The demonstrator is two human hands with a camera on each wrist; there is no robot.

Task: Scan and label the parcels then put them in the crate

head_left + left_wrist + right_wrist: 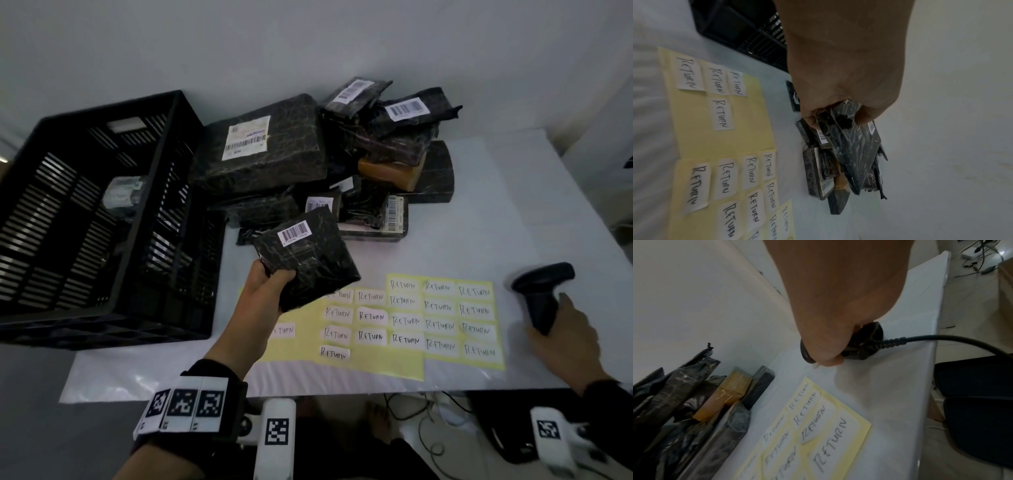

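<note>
Parcel (306, 258), barcode up, was gripped by the left hand (267, 287) over the desk's middle; the scanner (541, 294), clasped in the right hand (565, 337), stood well apart toward the right edge.

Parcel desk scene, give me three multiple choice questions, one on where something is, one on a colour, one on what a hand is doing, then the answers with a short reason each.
1. Where is the crate relative to the parcel pile?
A. To its left
B. To its right
C. On top of it

2. What colour is the backing under the RETURN labels?
A. Blue
B. Pale yellow
C. Red

3. What is the right hand doing?
A. Resting flat on the table
B. Peeling a label
C. Gripping the scanner

Answers: 1 A, the head view shows the crate at the table's left end. 2 B, the sheets are pale yellow. 3 C, its fingers wrap the scanner's handle, while the left hand holds a parcel.
</note>
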